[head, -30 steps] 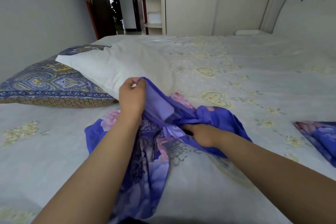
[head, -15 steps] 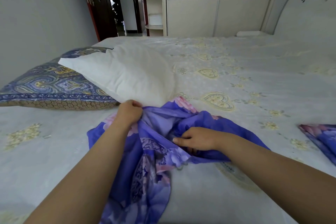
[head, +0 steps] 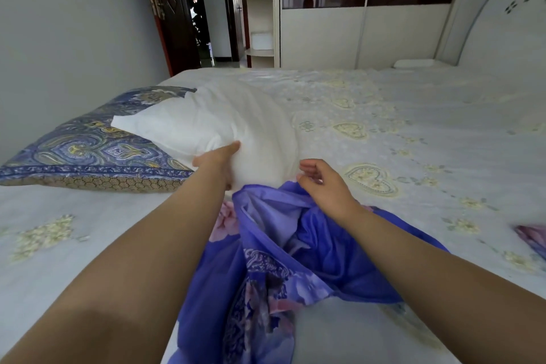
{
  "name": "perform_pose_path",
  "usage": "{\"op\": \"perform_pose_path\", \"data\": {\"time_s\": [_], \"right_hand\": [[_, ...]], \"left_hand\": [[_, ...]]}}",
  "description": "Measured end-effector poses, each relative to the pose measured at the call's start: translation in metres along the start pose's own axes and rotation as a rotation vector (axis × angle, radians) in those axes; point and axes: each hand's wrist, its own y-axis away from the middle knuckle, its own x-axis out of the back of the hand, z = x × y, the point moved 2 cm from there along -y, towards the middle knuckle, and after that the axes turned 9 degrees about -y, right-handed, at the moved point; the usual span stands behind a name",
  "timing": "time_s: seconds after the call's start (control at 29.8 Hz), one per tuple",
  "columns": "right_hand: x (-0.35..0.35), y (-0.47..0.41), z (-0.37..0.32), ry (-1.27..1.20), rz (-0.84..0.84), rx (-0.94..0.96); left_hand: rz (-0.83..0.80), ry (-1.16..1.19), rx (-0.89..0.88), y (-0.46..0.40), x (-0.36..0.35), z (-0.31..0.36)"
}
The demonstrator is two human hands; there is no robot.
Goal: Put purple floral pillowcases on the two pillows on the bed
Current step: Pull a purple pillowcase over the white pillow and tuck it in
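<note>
- A patterned pillow (head: 88,154), blue with paisley print, is seen at the far left of the bed (head: 413,133), lying flat on the pale sheet.
- A bare white pillow (head: 212,124) is laid partly over the patterned one, its near end reaching toward the middle of the bed.
- The left hand (head: 220,162) is placed against the near end of the white pillow; the thumb is spread along the top and the fingers are wrapped round the underside, so this grip is closed on the pillow.
- A purple floral pillowcase (head: 266,260) is spread in crumpled folds on the sheet between the two forearms, its far edge touching the white pillow.
- The right hand (head: 320,183) is held just above the far edge of the pillowcase, fingers loosely curled; whether any cloth is pinched in this grip cannot be told.
- A second piece of purple floral fabric (head: 531,239) is seen at the right edge, cut off by the frame.
</note>
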Motion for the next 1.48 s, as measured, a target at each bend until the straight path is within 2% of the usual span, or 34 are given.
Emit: {"op": "perform_pose_path", "data": {"time_s": [0.07,0.17,0.24,0.4,0.5,0.6,0.71,0.77,0.87,0.94,1.01,1.07,1.14,1.21,1.28,1.38,1.48], "right_hand": [[0.004,-0.012,0.0,-0.193,0.096,-0.116],[0.01,-0.026,-0.004,-0.605,0.205,-0.354],[0.014,-0.031,-0.009,-0.737,0.225,-0.422],[0.025,-0.051,-0.01,-0.831,0.283,-0.556],[0.024,-0.056,-0.012,-0.992,0.187,-0.653],[0.027,-0.06,-0.028,-1.193,0.004,-0.484],[0.051,-0.06,-0.058,-1.224,0.154,-0.329],[0.078,-0.051,-0.076,-1.205,0.321,-0.205],[0.117,-0.02,-0.094,-0.975,0.64,0.087],[0.13,0.012,-0.095,-0.701,0.783,0.215],[0.143,0.041,-0.083,-0.457,0.924,0.225],[0.161,0.069,-0.055,-0.281,1.082,0.088],[0.174,0.095,-0.027,-0.002,1.198,-0.097],[0.178,0.117,-0.011,0.262,1.257,-0.037],[0.173,0.126,-0.009,0.448,1.184,0.173],[0.158,0.123,-0.015,0.784,0.898,0.374],[0.146,0.117,-0.011,1.071,0.406,0.421]], "left_hand": [[0.068,-0.014,-0.005,0.001,-0.002,0.004],[0.172,-0.13,-0.281,0.046,-0.013,0.027],[0.176,-0.141,-0.427,0.058,-0.023,0.04],[-0.091,0.023,-0.744,0.111,-0.046,0.075],[-0.321,0.139,-0.836,0.142,-0.046,0.098],[-0.405,0.212,-0.811,0.155,-0.035,0.11],[-0.425,0.243,-0.717,0.142,-0.017,0.101],[-0.423,0.199,-0.678,0.129,-0.015,0.085],[-0.38,-0.044,-0.697,0.119,-0.031,0.049],[-0.251,-0.316,-0.708,0.119,-0.047,0.026],[-0.114,-0.667,-0.755,0.123,-0.064,0.005],[-0.082,-0.922,-0.815,0.132,-0.078,-0.019],[-0.173,-1.168,-0.943,0.149,-0.092,-0.046],[-0.405,-1.396,-1.049,0.171,-0.111,-0.076],[-0.514,-1.545,-1.093,0.191,-0.125,-0.1],[-0.41,-1.779,-1.263,0.201,-0.132,-0.118],[-0.258,-1.835,-1.37,0.2,-0.133,-0.121]]}}
